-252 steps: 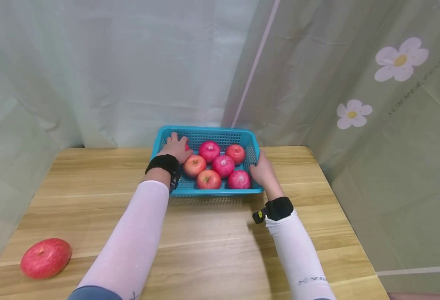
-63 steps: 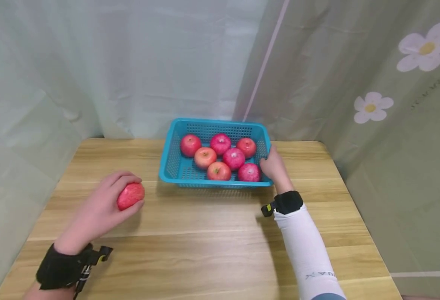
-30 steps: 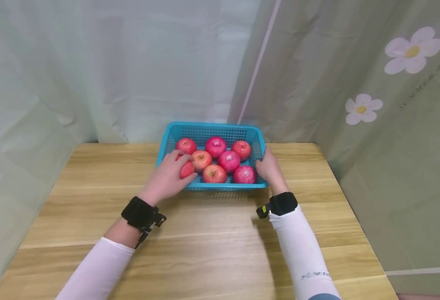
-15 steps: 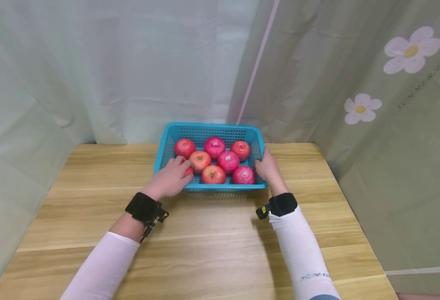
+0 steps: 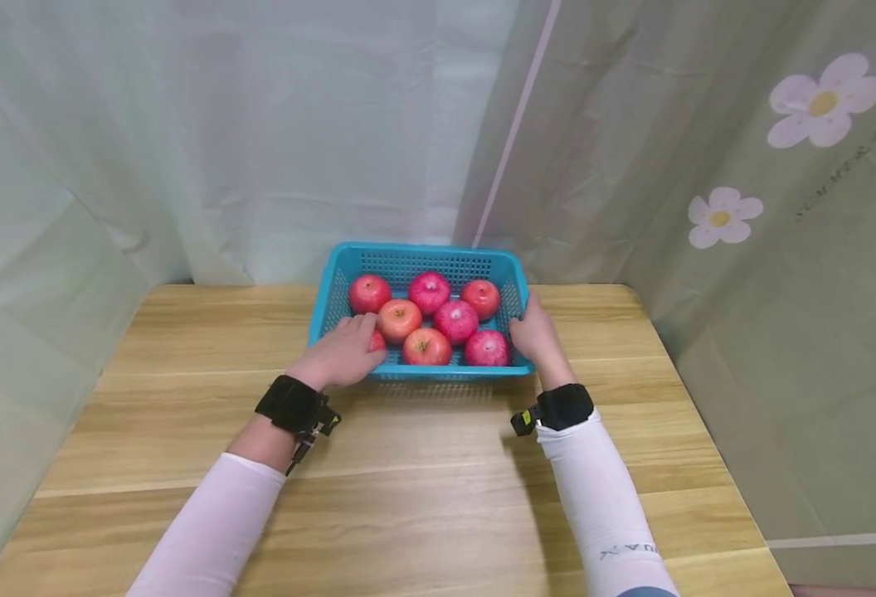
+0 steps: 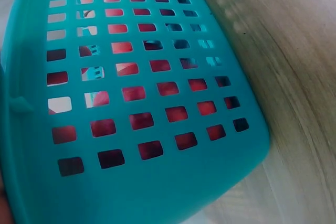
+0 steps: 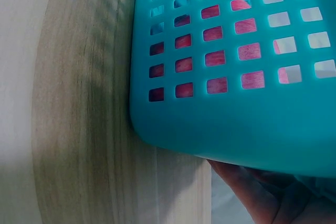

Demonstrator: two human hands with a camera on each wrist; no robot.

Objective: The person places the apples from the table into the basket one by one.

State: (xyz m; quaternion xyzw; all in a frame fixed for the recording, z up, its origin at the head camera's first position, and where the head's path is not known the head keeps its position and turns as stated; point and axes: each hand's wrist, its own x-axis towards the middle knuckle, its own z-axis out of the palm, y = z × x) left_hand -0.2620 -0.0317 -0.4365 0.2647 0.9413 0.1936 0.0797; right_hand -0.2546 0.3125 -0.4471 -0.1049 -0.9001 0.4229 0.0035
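A blue plastic basket stands at the table's back edge with several red apples inside. In its front left corner my left hand curls over one red apple, mostly hidden under the fingers. My right hand grips the basket's right rim, thumb on the inner side. Both wrist views are filled by the perforated basket wall, with red showing through its holes. The right wrist view catches part of my right hand below the basket's end.
The basket rests on a wood-grain table. A pale curtain hangs close behind it, with a flower-printed curtain along the right side.
My left hand picked up the lone apple from the table's left and carried it right, into the basket's front left corner. It has sunk lower there. My right hand has stayed on the rim.
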